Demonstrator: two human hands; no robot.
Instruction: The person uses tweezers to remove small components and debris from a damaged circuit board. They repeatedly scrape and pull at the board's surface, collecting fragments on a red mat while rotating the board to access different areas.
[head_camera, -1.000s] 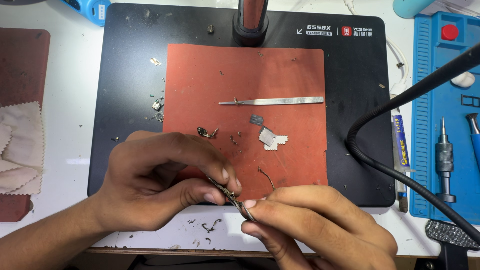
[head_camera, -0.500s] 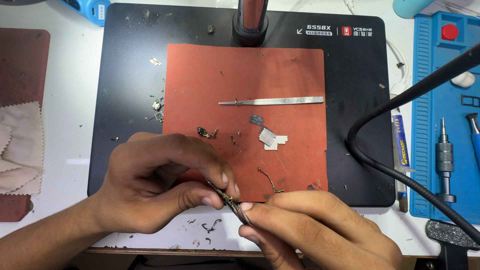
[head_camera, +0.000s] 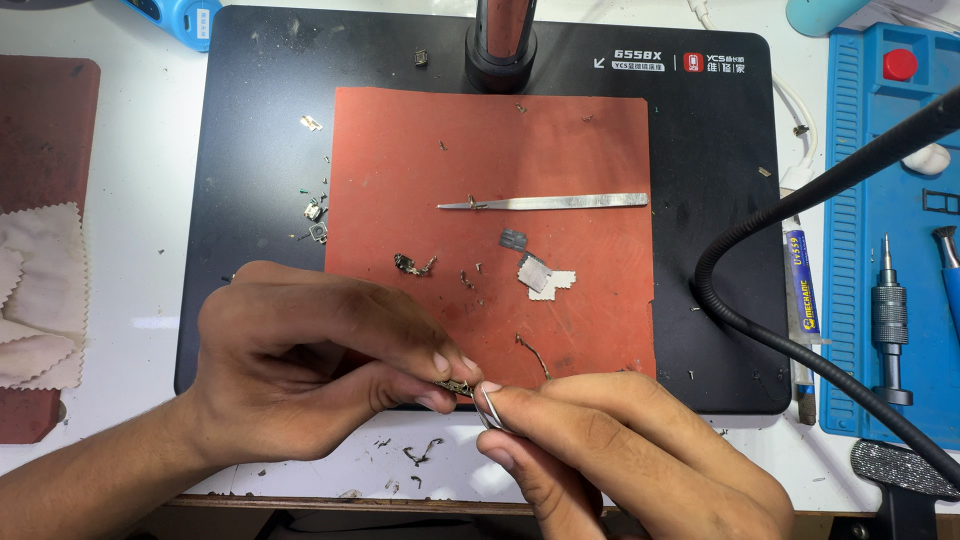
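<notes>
My left hand (head_camera: 310, 375) pinches a small dark metal part (head_camera: 457, 386) between thumb and forefinger at the front edge of the red mat (head_camera: 490, 150). My right hand (head_camera: 620, 450) grips thin metal tweezers (head_camera: 490, 410), whose tips meet that small part. Both hands hover over the near edge of the black work pad (head_camera: 260, 120). A second pair of silver tweezers (head_camera: 545, 202) lies flat across the middle of the red mat.
Tiny metal scraps, a grey chip (head_camera: 513, 238) and white tape bits (head_camera: 545, 275) litter the mat. A black gooseneck cable (head_camera: 760, 310) curves on the right over a blue tool tray (head_camera: 940, 330) with a screwdriver (head_camera: 888, 320). Cloth pieces (head_camera: 35, 300) lie left.
Both hands have shifted slightly; the tweezers' tips have closed in on the small part pinched by my left fingers. Nothing on the mat has moved.
</notes>
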